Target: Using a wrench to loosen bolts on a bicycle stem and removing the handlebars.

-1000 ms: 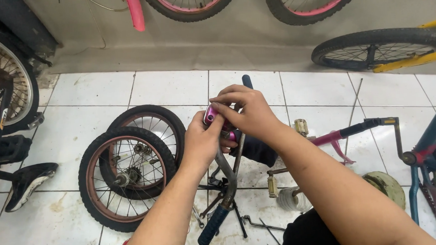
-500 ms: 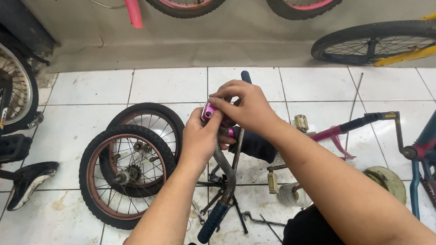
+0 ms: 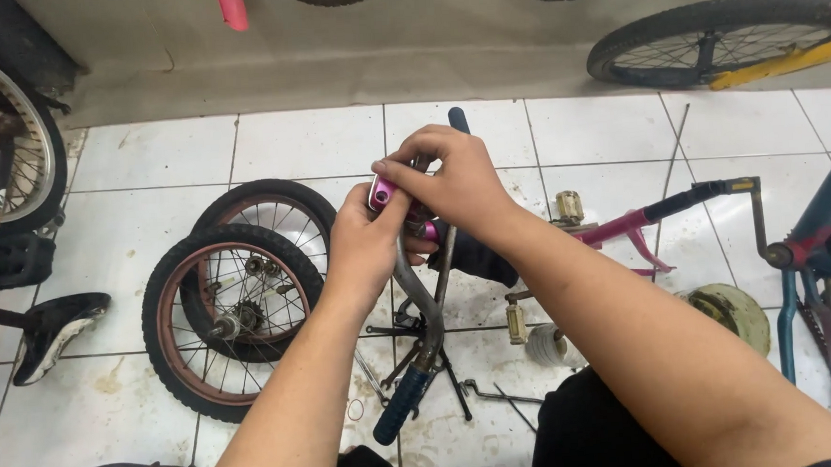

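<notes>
Pink metal shows between my hands: the stem clamp [image 3: 382,194] sits at the middle of the handlebar [image 3: 426,304], held up over the tiled floor [image 3: 297,145]. Against a second ago the change is small. My left hand [image 3: 364,246] stays wrapped around the clamp and bar from below, its grip closed on them, and my right hand [image 3: 455,179] has kept its fingertips pinched on the top of the clamp; the whole bundle has crept slightly left and nearer to me. I judge the fiddling at the clamp is ongoing, not finished. The bar's blue grip [image 3: 401,405] points down toward me, and two small wheels [image 3: 235,309] lie just left.
</notes>
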